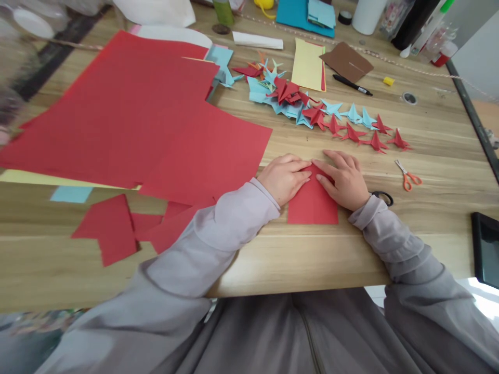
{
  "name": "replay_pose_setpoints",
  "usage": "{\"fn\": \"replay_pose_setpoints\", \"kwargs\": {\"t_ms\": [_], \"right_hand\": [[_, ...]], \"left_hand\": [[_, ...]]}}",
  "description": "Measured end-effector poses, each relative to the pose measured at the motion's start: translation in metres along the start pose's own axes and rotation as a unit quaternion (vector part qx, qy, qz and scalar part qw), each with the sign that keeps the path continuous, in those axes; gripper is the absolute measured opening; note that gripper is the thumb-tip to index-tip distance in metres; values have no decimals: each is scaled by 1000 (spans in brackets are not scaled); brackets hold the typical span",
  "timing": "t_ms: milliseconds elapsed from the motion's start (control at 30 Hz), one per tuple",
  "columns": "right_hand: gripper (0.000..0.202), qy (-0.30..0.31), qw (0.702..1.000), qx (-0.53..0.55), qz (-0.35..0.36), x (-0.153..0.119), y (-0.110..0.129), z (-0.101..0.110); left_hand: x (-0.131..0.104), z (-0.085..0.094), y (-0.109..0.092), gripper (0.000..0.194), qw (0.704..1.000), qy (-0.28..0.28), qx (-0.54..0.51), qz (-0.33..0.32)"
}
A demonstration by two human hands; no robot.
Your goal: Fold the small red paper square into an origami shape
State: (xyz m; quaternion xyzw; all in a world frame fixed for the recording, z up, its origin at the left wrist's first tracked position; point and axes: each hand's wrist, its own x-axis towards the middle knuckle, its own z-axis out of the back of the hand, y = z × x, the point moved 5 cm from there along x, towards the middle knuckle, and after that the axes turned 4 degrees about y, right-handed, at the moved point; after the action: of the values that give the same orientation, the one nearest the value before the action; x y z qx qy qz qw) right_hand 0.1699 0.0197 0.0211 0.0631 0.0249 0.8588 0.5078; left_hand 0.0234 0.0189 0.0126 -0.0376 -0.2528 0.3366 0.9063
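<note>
A small red sheet of paper (313,209) lies on the wooden table, its upper part narrowing to a point between my hands. My left hand (285,178) is closed on its upper left edge, fingers together and fingertips at the peak. From the other side, my right hand (343,179) holds the upper right edge with bent thumb and index finger, the other fingers curving beyond the top. The fingers partly hide the folded edges. Behind my hands, red folded paper cranes (354,133) and light blue ones (353,114) stand in rows beside a denser pile.
Large red sheets (156,114) cover the left of the table (304,265), with red pieces (113,228) nearer me. Orange-handled scissors (407,175) and a black-handled tool (384,197) lie right. Yellow paper (307,65), brown paper (346,61) and a pen (353,85) are behind.
</note>
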Motion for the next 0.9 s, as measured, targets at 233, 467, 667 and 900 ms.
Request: {"fn": "replay_pose_setpoints", "kwargs": {"t_ms": [233,467,667,900], "right_hand": [[42,11,1000,-23,3,0,2,0],[48,3,1000,4,-2,1,1,-1],[44,-2,1000,12,-4,0,1,0],[43,13,1000,-16,-5,0,3,1]], "left_hand": [[0,-1,1,27,1000,1,1,7],[0,-2,1,26,1000,-8,-4,4],[0,-1,1,27,1000,-16,-18,5],[0,-2,2,27,1000,-7,3,-1]]}}
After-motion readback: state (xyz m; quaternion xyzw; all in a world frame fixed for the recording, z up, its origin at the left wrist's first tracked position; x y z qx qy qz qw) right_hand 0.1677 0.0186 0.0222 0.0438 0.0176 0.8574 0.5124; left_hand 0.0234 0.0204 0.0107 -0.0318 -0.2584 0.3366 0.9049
